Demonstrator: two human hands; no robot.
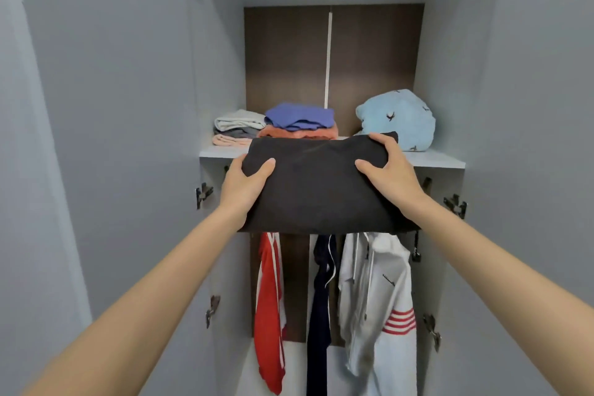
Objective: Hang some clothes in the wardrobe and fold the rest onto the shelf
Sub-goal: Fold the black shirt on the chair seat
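Head view: an open wardrobe (128,106) is seen from the front, with a pale shelf (440,159) across its middle taken here as the landmark. A folded dark garment (315,183) is held level at the shelf's front edge, its far end just reaching over that edge. The left hand (246,185) is clamped on the garment's left end, thumb on top and fingers hidden beneath. The right hand (390,164) is clamped on the right end, thumb on top and fingers curled over the far corner.

On the shelf, behind the garment, a stack topped by a blue folded piece (300,116) over an orange one is placed at the middle. A grey and pink pile (236,127) is set at the shelf's left end. A light blue bundle (398,119) with small dark marks is set at the right end.

Below the shelf, a red jacket (268,315), a navy garment (319,315) and a white hoodie (379,315) are hung side by side.

The step in hand is judged to be the shelving of a folded piece. Next, the garment would need to be slid forward onto bare shelf or lifted onto the middle stack, kept flat so the fold is not lost, and then released by both hands.
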